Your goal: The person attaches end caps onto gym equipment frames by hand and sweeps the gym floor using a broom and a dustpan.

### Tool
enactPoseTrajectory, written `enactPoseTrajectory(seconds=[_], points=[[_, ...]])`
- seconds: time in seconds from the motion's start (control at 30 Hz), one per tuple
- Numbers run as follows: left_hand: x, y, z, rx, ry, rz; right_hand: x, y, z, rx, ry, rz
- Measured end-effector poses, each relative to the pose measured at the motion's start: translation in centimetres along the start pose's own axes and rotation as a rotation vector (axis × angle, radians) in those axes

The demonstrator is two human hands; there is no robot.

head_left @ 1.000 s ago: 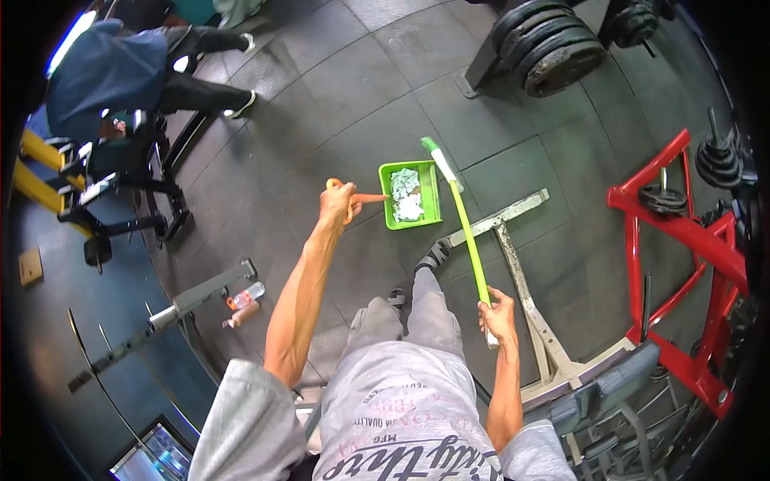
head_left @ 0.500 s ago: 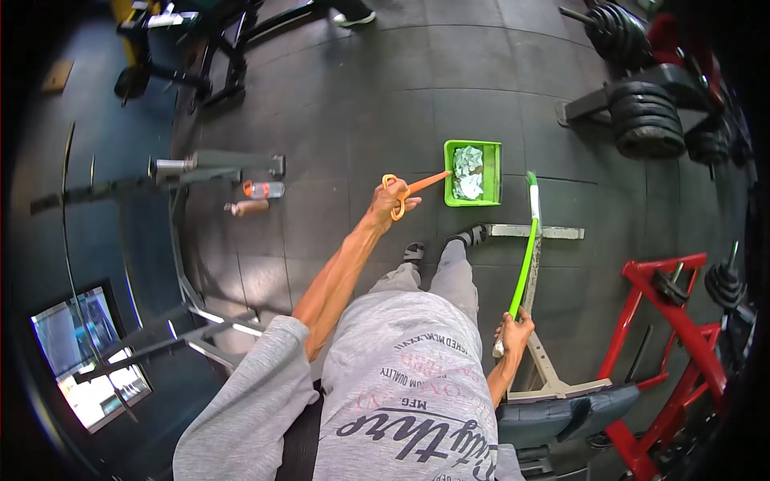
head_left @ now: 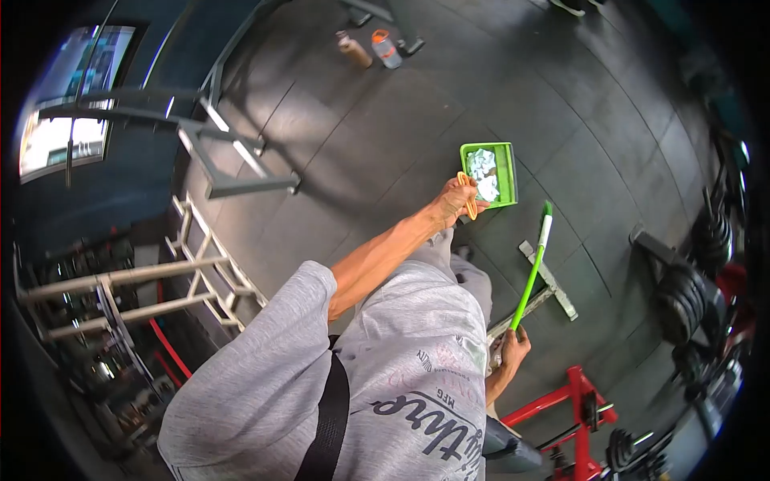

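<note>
My left hand (head_left: 457, 202) is closed around the orange loop handle (head_left: 467, 196) of a long-handled dustpan. Beyond it is the dustpan's green pan (head_left: 507, 147), holding crumpled pale paper-like litter (head_left: 483, 172) and a small brown piece; I cannot tell whether the pan touches the floor. Lower right, my right hand (head_left: 511, 353) grips a long, thin green-and-white stick, apparently a broom (head_left: 529, 289). Its far end, white with a green tip, lies to the right of the pan. My fingers partly hide its near end.
Dark floor tiles surround me. A pale metal foot bar (head_left: 549, 280) lies beside the stick. Weight plates (head_left: 682, 303) and a red frame (head_left: 579, 417) stand at right. Two bottles (head_left: 386, 50) are on the floor at top; grey racks (head_left: 241, 180) stand left.
My view has turned left, swinging the surroundings round. My left hand has come closer to the pan in view, and the orange handle now appears foreshortened. Both hands keep their grips.
</note>
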State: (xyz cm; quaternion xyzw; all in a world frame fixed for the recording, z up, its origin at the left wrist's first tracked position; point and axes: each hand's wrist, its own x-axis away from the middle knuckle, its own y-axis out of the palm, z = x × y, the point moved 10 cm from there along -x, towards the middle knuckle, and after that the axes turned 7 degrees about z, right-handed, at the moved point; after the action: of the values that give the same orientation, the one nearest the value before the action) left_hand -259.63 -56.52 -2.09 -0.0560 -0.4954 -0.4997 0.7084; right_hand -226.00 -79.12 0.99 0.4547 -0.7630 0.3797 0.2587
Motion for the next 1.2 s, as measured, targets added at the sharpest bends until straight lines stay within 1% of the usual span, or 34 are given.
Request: enactPoseTrajectory(seconds=[0.1,0.2,0.23,0.27,0.33,0.4,0.43,0.47,0.53,0.57,0.63,0.7,0.8,0.9,1.0,1.1,1.2], points=[[3.8,-4.1,2.4,0.101,0.098,0.097,-0.9,1.9,0.8,0.064,-0.013,-0.072],[7.7,-10.7,4.2,0.152,0.159,0.191,-0.8,5.4,1.0,0.192,-0.135,-0.157],[9.2,-13.0,5.0,0.222,0.223,0.208,-0.3,7.1,0.9,0.209,-0.154,-0.219],[10.8,-15.6,5.3,0.291,0.224,0.23,-0.5,8.2,1.6,0.258,-0.189,-0.234],[13.9,-20.3,7.9,0.415,0.22,0.224,-0.1,11.4,1.7,0.362,-0.221,-0.239],[17.8,-24.0,9.2,0.439,0.305,0.218,0.9,14.0,3.8,0.387,-0.208,-0.238],[19.6,-26.4,9.3,0.462,0.331,0.272,1.4,14.3,4.1,0.405,-0.22,-0.233],[21.1,-28.2,9.5,0.521,0.34,0.222,0.9,14.8,5.6,0.465,-0.269,-0.215],[24.2,-32.6,10.1,0.568,0.322,0.361,2.9,16.5,6.1,0.69,-0.355,-0.21],[25.3,-33.8,10.4,0.577,0.335,0.358,2.3,17.4,7.3,0.757,-0.399,-0.221],[27.6,-36.3,10.5,0.605,0.384,0.372,-0.4,18.7,11.3,0.893,-0.509,-0.268],[30.7,-39.2,9.4,0.684,0.422,0.443,1.5,20.3,12.9,1.098,-0.559,-0.376],[34.2,-44.7,7.8,0.796,0.473,0.493,3.1,20.8,14.0,1.132,-0.713,-0.318],[39.7,-49.0,5.6,0.872,0.516,0.543,3.2,21.4,15.0,1.056,-0.47,-0.361],[42.8,-54.5,0.9,0.966,0.575,0.554,3.2,23.3,15.3,0.91,-0.234,-0.462],[46.1,-59.4,-2.8,1.03,0.563,0.6,4.6,25.5,15.2,0.855,-0.028,-0.419],[49.4,-64.2,-6.1,1.031,0.591,0.618,6.9,27.2,17.8,0.784,0.09,-0.376]])
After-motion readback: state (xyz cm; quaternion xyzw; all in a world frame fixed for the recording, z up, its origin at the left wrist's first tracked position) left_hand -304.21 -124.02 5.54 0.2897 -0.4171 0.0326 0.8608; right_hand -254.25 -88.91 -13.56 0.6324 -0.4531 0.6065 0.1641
